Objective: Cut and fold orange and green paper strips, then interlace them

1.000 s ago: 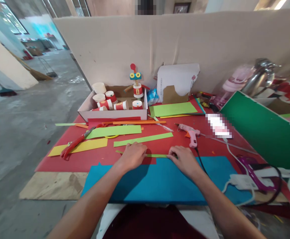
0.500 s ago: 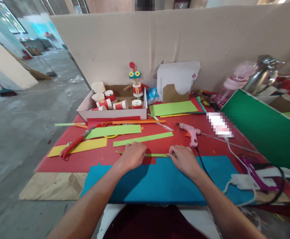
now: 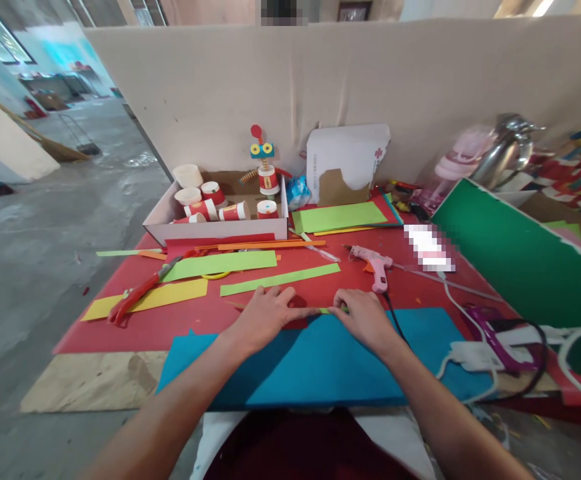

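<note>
Status: narrow green strip [image 3: 324,311] was at the blue sheet's [image 3: 320,373] far edge, near its middle, mostly under the hands. Right hand [image 3: 368,317] had its thumb and fingers pinched on the strip. Left hand [image 3: 263,319] was palm down over it, index finger stretched along it; couldn't tell whether it was gripping or just pressing.

Progress, my read: cutting looked done for several strips, shaping of this one looked underway. Couldn't tell if it was creased or rolled; no join to another part visible. Wide green strip [image 3: 280,279] lay flat past the blue sheet's far edge, yellow strip [image 3: 170,298] past its far left corner, orange strips [image 3: 270,245] farther out, all loose. One cup figure [image 3: 268,180] looked assembled, standing at the box [image 3: 230,231] well beyond the blue sheet; paper cups [image 3: 234,212] in that box were separate pieces.

Around: glue gun [image 3: 380,265] sat beyond the blue sheet's far edge, right of middle, nozzle pointing left. Red-handled tool [image 3: 138,298] lay over the yellow strip, so that one wasn't free to lift.

In the way: black cord [image 3: 396,321] came down onto the blue sheet's far edge just beside the right hand, could snag. White adapter [image 3: 473,355] and its cable crowded the blue sheet's right end.
</note>
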A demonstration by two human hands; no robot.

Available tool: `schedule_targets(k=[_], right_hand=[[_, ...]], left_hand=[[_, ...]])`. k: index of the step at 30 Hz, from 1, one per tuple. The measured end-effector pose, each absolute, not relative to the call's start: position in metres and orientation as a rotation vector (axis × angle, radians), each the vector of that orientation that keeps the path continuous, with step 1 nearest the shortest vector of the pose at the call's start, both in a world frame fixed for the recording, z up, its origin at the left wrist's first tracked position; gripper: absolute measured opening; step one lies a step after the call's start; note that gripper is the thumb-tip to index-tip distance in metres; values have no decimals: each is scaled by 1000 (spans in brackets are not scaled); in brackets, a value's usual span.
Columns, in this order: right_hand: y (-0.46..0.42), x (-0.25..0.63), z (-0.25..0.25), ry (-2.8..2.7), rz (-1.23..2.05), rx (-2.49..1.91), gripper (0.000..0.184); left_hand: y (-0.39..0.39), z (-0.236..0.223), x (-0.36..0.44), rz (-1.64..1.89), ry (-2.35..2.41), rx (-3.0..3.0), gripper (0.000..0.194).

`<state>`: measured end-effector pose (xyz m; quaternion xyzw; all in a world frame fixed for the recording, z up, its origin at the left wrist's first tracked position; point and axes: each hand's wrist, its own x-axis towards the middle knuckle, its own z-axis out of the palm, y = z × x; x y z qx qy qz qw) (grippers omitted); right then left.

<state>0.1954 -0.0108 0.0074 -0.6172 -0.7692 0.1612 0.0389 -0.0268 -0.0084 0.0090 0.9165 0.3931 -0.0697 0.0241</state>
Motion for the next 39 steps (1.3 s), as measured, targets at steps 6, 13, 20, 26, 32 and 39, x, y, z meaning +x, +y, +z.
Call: schedule_targets(k=[6,13,20,26,32,39], right_hand=[[-11,215,-2,-2258,547,-1784,10],[-15,236,-14,-2137,628,-1719,8],[-17,235,-10,-2062,705,-1788,7],[-19,228,-7,-2117,522,-1868,10],[-23,230,-9,-2143,354,-1864,10],[-19,232,-11,-2177,331,-1816,12]], left_hand=[[-9,5,-25,-212,1219,2890,55],[-10,4,-26,-229,1202,2978,59],[-12,2,-26,-195,1221,3006,61],[-15,3,-25,-209,1233,2992,58],[-17,2,-25,-186,1235,2994,57],[-19,2,-24,-199,1294,3008,60]])
